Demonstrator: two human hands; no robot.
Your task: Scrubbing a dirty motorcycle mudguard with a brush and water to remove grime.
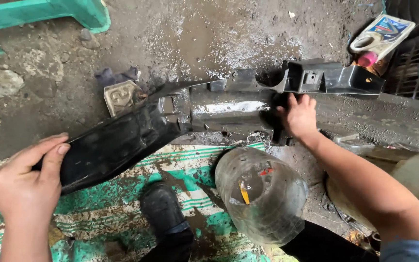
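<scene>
Two hands on long black plastic panel (190, 116), held above wet dirt floor (180, 34). Left hand (25, 184) clamped on near end; right hand (299, 116) gripping middle. Clear plastic jug (260, 194) beneath.

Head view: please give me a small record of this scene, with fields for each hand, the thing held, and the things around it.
left hand: left hand grips the near, curved end of the black plastic panel
right hand: right hand grips the panel near its boxy far end
panel state: long, wet, dirty, lifted across the ground
below panel: clear plastic bottle lying on its side; black shoe
ground: wet concrete, green striped mat
far side: white oil bottle, green plastic piece
</scene>
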